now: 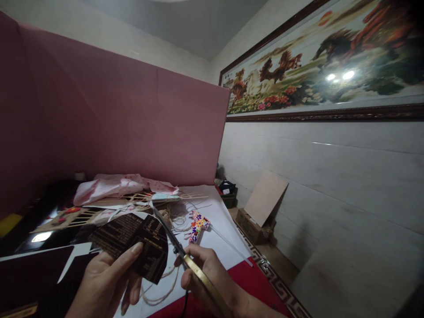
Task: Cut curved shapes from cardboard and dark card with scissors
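Head view: the left hand (111, 274) pinches a dark card (154, 254) beside scissors (200, 273) in the right hand (218, 271).

Probably a home: framed horse picture (324, 68)

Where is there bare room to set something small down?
White sheet, right of the glue gun, either side of its white rod; red surface beside the right hand. Crowded: beyond the dark card, where sticks, twine and pink cloth lie.

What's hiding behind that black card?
The left hand has fingers behind the black card. Past its upper edge, tangled twine lies on the white sheet. Anything the card covers can't be seen.
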Action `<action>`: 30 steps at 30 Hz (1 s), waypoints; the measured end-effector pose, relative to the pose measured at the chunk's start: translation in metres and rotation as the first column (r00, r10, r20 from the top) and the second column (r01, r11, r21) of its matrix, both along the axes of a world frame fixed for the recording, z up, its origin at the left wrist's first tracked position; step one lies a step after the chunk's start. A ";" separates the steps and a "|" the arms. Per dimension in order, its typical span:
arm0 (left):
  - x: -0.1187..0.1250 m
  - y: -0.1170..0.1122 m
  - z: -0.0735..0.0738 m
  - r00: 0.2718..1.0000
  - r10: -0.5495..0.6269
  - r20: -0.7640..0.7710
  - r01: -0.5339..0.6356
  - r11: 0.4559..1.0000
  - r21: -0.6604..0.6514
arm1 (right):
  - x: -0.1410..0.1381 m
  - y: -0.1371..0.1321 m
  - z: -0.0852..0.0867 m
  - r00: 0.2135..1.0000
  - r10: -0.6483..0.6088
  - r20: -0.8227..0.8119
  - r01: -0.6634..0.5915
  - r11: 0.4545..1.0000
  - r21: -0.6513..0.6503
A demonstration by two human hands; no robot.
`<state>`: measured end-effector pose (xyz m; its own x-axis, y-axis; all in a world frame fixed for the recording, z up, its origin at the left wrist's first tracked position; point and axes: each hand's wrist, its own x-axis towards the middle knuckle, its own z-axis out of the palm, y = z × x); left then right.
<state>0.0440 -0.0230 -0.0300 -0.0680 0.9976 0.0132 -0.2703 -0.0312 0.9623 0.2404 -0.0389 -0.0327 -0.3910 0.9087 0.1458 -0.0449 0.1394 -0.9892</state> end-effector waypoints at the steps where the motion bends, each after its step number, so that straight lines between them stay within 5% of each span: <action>1: -0.001 0.000 0.000 0.999 -0.029 0.041 0.029 0.999 -0.022 | 0.001 0.001 -0.002 1.000 0.003 -0.005 -0.003 1.000 -0.002; 11: -0.003 -0.001 0.002 0.994 0.026 0.111 -0.017 0.997 -0.075 | 0.013 0.001 0.017 0.977 -0.033 0.210 -0.002 0.986 0.166; 30: 0.000 -0.002 0.004 0.999 0.023 0.048 -0.020 0.997 -0.073 | 0.014 0.006 0.006 0.977 -0.028 0.211 0.003 0.993 0.117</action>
